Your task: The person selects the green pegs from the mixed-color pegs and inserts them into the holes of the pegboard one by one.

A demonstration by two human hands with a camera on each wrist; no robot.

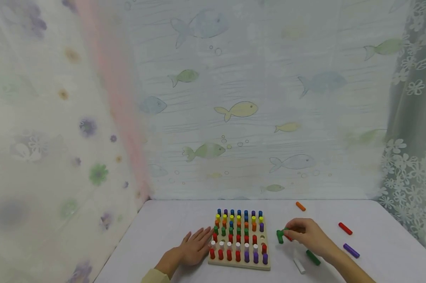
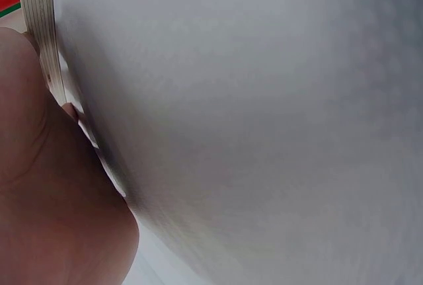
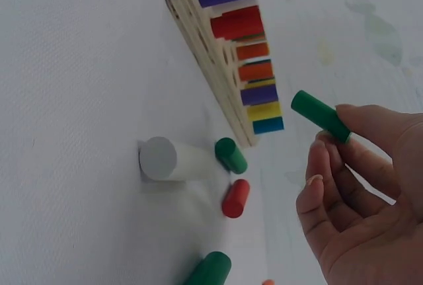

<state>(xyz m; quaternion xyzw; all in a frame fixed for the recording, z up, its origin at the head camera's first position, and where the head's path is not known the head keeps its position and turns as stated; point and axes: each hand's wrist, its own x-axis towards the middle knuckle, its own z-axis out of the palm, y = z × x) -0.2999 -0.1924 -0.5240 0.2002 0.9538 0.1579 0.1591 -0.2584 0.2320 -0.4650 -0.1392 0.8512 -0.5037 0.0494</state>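
My right hand (image 1: 309,236) pinches a green peg (image 3: 320,114) between thumb and fingertips, above the table and to the right of a wooden pegboard (image 1: 239,265). Rows of coloured pegs stand upright in the board; a few holes near its right side and one toward the left are bare. On the table below the right hand lie another green peg (image 3: 230,156), a red peg (image 3: 236,199), a white peg (image 1: 299,265) and a dark green peg (image 1: 313,257). My left hand (image 1: 195,247) rests flat with fingers extended, its fingertips at the board's left edge.
Farther right on the white table (image 1: 156,220) lie a red peg (image 1: 345,228) and a purple peg (image 1: 351,250). An orange peg (image 1: 300,206) lies near the back edge. A fish-patterned curtain (image 1: 241,165) hangs behind the table.
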